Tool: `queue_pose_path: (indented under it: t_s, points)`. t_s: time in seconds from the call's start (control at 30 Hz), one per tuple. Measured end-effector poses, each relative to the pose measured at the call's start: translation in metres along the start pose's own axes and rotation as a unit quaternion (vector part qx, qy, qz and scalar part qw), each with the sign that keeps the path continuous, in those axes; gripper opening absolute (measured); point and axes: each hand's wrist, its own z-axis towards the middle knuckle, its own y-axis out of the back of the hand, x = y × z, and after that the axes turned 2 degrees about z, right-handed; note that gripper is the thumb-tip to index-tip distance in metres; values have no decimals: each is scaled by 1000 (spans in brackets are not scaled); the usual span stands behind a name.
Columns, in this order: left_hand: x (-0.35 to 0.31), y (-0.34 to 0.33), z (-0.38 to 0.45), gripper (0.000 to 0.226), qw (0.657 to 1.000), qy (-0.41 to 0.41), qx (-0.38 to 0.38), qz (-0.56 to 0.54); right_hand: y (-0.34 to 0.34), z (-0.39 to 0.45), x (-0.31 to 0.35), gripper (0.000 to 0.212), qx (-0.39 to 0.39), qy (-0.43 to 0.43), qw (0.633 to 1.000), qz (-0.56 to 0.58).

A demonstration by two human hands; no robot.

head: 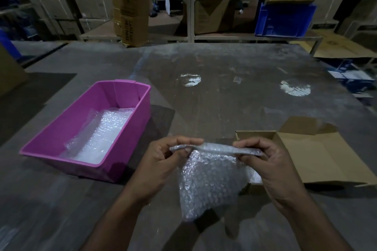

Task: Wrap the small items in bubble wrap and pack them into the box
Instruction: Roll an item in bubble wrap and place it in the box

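Note:
I hold a bubble wrap pouch up over the table's near edge. My left hand pinches its top edge at the left, and my right hand pinches the same edge at the right. The pouch hangs down between them; whether anything is inside cannot be seen. An open cardboard box lies just right of my right hand, flaps spread. To the left, a pink plastic bin holds more bubble wrap on its bottom.
The grey table stretches ahead with shiny patches. Behind it are metal racks, stacked cartons, a tall upright carton and a blue crate. Flattened cardboard lies at the far right.

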Motion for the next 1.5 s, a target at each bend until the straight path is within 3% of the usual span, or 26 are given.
queue_pose_path:
  t_s: [0.23,0.33,0.4,0.47,0.6,0.73,0.8,0.9,1.07,1.23,1.5]
  points:
    - [-3,2,-2,15,999,38,15,-32,5,6,-4,38,33,3,999,-33]
    - [-3,1,-1,20,999,32,-17,-19,4,6,-7,45,51,-10,996,-66]
    - [0,-2,0,14,999,17,-46,-4,4,7,-8,38,54,-29,996,-59]
    - [0,-6,1,24,998,9,-69,-5,3,7,-6,23,64,-44,997,-21]
    - [2,-6,6,45,993,-1,-109,-35,1,8,-4,27,51,-40,998,20]
    - [6,-8,7,38,990,25,-98,-98,0,12,-9,38,21,-46,996,74]
    - [6,-10,7,39,989,51,-75,-114,0,13,-8,33,15,-38,996,77]
    - [7,-13,7,31,992,71,-76,-74,-1,13,-4,29,9,-29,996,79]
    - [8,-16,9,18,994,34,-94,-49,3,15,-6,45,19,-55,995,83]
    - [10,-9,11,15,996,20,-70,-58,2,16,-12,23,14,-31,999,40]
    - [5,-3,7,66,992,77,-10,-97,3,18,-14,38,8,-11,999,35]
